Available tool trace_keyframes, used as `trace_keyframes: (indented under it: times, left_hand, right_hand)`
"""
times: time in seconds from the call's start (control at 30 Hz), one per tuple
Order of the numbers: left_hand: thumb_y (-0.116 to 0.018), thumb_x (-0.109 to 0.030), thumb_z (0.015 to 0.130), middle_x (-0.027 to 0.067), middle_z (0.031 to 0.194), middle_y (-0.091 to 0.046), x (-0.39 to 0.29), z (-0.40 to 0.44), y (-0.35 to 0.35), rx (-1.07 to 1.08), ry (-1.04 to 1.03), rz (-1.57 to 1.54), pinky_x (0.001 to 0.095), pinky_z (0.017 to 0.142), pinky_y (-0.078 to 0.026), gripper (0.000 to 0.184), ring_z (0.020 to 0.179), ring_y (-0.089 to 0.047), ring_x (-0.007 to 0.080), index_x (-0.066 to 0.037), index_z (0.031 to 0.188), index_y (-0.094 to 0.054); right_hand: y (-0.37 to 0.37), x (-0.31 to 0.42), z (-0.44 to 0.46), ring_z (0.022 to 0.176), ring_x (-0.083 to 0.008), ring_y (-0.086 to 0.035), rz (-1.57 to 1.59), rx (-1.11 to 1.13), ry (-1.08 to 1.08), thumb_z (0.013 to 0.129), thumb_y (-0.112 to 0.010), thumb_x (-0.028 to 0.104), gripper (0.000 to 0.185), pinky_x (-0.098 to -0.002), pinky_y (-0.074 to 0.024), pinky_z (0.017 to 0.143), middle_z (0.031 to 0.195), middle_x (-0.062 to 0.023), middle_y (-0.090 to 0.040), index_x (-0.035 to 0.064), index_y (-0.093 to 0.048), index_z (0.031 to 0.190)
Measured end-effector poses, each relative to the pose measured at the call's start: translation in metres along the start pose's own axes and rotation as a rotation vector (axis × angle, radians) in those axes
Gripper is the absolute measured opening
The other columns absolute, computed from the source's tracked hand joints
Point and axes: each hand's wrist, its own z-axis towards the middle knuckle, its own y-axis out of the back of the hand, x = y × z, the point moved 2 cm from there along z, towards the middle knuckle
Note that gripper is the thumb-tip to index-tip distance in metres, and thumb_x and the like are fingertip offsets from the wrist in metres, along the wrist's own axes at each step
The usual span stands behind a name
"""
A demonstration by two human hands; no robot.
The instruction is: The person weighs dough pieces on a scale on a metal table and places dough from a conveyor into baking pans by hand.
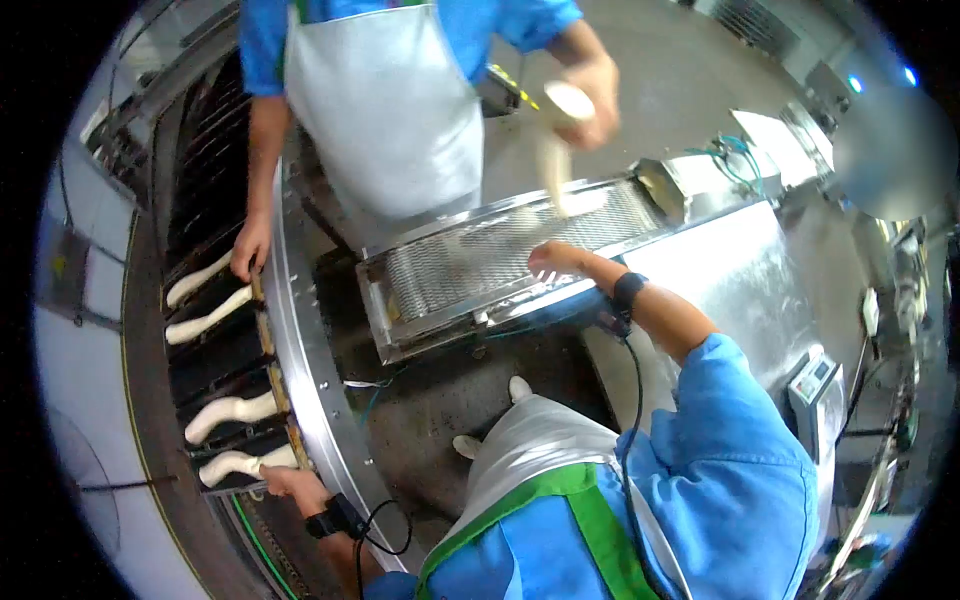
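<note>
My left hand (287, 481) is at the near end of the moving rack, fingers closed on the right end of a pale, soft dough strip (229, 467) lying in a dark slot. Another curved dough strip (230, 414) lies in the slot beyond it. My right hand (557, 259) reaches over the near edge of a mesh conveyor (450, 262), fingers apart and slightly blurred, with no dough visible in it. Across from me, a co-worker's hand (592, 108) holds up a blurred, hanging dough strip (555, 165). Their other hand (252, 246) touches dough strips (212, 318) farther along the rack.
A curved metal rail (305, 350) runs between me and the slotted rack (205, 180). Right of the mesh conveyor stands a shiny, flour-dusted table (730, 270). A small digital scale (815, 375) is at its right. Cables hang from both my wrists.
</note>
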Motion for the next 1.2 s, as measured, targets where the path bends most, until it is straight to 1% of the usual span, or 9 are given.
trace_keyframes:
  times: [0.27,0.33,0.47,0.53,0.63,0.67,0.73,0.9,1.2]
  left_hand:
    - [-0.042,-0.029,0.08,0.0284,0.099,-0.047,0.008,0.037,-0.001,-0.229,0.139,0.229,0.0427,0.072,-0.042,0.041,0.086,-0.051,0.0393,0.009,0.095,-0.046]
    - [-0.038,-0.03,0.079,0.0084,0.065,-0.047,0.025,0.066,0.0,0.004,-0.626,0.708,0.0357,0.048,-0.038,0.028,0.054,-0.048,0.0247,-0.003,0.083,-0.042]
    - [-0.03,-0.018,0.085,0.0258,0.1,-0.048,0.004,0.044,0.0,0.126,-0.583,0.992,0.0418,0.078,-0.037,0.032,0.089,-0.048,0.035,0.006,0.103,-0.04]
    - [-0.029,-0.017,0.085,0.0257,0.103,-0.046,-0.03,-0.004,0.01,0.074,-0.333,0.669,0.0417,0.079,-0.036,0.031,0.093,-0.046,0.0364,0.006,0.104,-0.038]
    - [-0.029,-0.023,0.085,0.024,0.109,-0.042,-0.038,-0.03,0.018,0.214,-0.705,1.406,0.0401,0.079,-0.036,0.035,0.096,-0.043,0.0346,0.003,0.107,-0.037]
    - [-0.029,-0.023,0.085,0.024,0.109,-0.042,-0.024,-0.005,0.012,0.214,-0.707,1.411,0.0401,0.079,-0.036,0.035,0.096,-0.043,0.0346,0.003,0.107,-0.037]
    - [-0.048,-0.018,0.078,0.0191,0.078,-0.054,-0.009,0.033,0.001,-0.083,-1.02,1.213,0.0379,0.058,-0.045,0.03,0.067,-0.055,0.0295,0.003,0.098,-0.043]
    - [-0.038,-0.023,0.081,0.0215,0.086,-0.052,0.0,0.053,0.01,0.004,-0.71,1.084,0.0401,0.065,-0.042,0.034,0.075,-0.053,0.0321,0.005,0.098,-0.044]
    - [-0.02,-0.032,0.086,0.0259,0.099,-0.05,-0.007,0.058,0.026,0.136,-0.578,1.197,0.044,0.079,-0.037,0.049,0.089,-0.049,0.0369,0.008,0.097,-0.046]
  right_hand:
    - [0.068,-0.116,-0.084,0.069,-0.0136,-0.059,0.374,-0.301,-0.109,0.079,-0.048,0.023,0.027,-0.0218,-0.0468,0.051,0.081,-0.0055,-0.059,0.0026,-0.049,0.097]
    - [0.082,-0.154,-0.087,0.073,-0.0145,-0.058,0.445,-0.306,-0.002,0.078,-0.048,0.023,0.026,-0.0239,-0.0476,0.057,0.081,-0.0055,-0.059,0.0033,-0.05,0.096]
    - [0.099,-0.155,-0.121,0.072,-0.0188,-0.058,0.629,-0.445,-0.082,0.079,-0.048,0.019,0.024,-0.0273,-0.0472,0.06,0.081,-0.0089,-0.057,-0.0001,-0.052,0.093]
    - [0.111,-0.168,-0.121,0.073,-0.0182,-0.057,0.636,-0.485,-0.117,0.079,-0.048,0.021,0.025,-0.0282,-0.047,0.06,0.083,-0.0082,-0.056,0.0008,-0.052,0.094]
    - [0.127,-0.175,-0.122,0.073,-0.0167,-0.057,0.65,-0.482,-0.105,0.081,-0.047,0.022,0.023,-0.0279,-0.0465,0.061,0.085,-0.007,-0.057,0.0042,-0.052,0.094]
    - [0.134,-0.179,-0.12,0.074,-0.0163,-0.057,0.655,-0.483,-0.077,0.081,-0.046,0.023,0.022,-0.0278,-0.0464,0.061,0.086,-0.0069,-0.058,0.006,-0.051,0.094]
    - [0.14,-0.175,-0.12,0.074,-0.0159,-0.057,0.677,-0.498,-0.085,0.081,-0.045,0.022,0.021,-0.0284,-0.0465,0.062,0.087,-0.0063,-0.057,0.0065,-0.05,0.095]
    - [0.148,-0.171,-0.115,0.075,-0.0171,-0.057,0.742,-0.558,-0.087,0.082,-0.046,0.022,0.024,-0.0292,-0.0474,0.063,0.087,-0.0071,-0.056,0.0058,-0.047,0.099]
    - [0.171,-0.178,-0.111,0.076,-0.0177,-0.055,0.726,-0.573,-0.142,0.081,-0.047,0.025,0.03,-0.0306,-0.0477,0.063,0.091,-0.0078,-0.053,0.0058,-0.043,0.103]
